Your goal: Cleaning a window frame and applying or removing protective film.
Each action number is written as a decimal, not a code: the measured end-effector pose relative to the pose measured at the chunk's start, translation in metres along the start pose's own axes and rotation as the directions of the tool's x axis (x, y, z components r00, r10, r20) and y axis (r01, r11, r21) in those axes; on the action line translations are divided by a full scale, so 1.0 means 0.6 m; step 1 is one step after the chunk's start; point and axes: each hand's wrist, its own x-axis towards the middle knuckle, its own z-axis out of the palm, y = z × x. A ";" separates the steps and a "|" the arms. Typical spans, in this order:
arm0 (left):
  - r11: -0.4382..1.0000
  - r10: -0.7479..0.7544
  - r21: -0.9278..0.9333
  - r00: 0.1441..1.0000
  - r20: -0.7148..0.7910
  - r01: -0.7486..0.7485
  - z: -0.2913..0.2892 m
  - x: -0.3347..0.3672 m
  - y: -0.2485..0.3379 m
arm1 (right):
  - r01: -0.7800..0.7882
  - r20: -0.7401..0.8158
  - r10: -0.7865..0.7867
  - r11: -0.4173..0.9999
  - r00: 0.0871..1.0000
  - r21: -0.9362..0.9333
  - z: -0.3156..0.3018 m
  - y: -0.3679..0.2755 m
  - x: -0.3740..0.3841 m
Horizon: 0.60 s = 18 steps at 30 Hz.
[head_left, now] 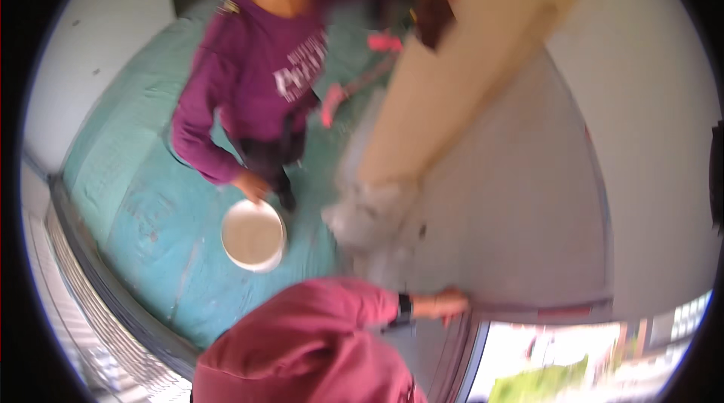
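Note:
My left hand [443, 304], with a dark watch [405, 308] on its wrist, reaches from a dusty-red sleeve to the edge of a window frame [461, 350]. Its fingers look outstretched and apart at the corner, though blurred, and no held thing shows. My right hand is out of view. Across from me, a person in a purple sweatshirt [264, 79] grips the rim of a white bucket [254, 237] with one hand. Their raised other hand has a dark maroon cloth-like thing [435, 22] against a long tan surface [460, 64].
Blue-green sheeting [151, 229] covers the floor, with blurred pink-ended objects [332, 104] lying behind the person. A pale crumpled mass [369, 214] sits at the tan surface's base. A grey surface [520, 199] extends right; bright outdoors shows through the window [550, 358].

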 end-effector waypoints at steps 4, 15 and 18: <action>0.996 -0.075 0.041 0.991 -0.115 0.080 -0.022 -0.015 0.019 | -0.091 0.135 0.077 0.991 0.988 0.096 0.018 0.019 -0.015; 0.946 -0.201 -0.277 0.975 -0.094 0.168 -0.022 -0.008 -0.014 | -0.042 0.174 0.039 0.999 0.984 0.010 0.023 0.032 -0.036; 0.940 -0.183 -0.303 0.981 -0.061 0.157 -0.029 -0.011 -0.020 | -0.029 0.171 0.028 1.000 0.985 0.003 0.024 0.029 -0.033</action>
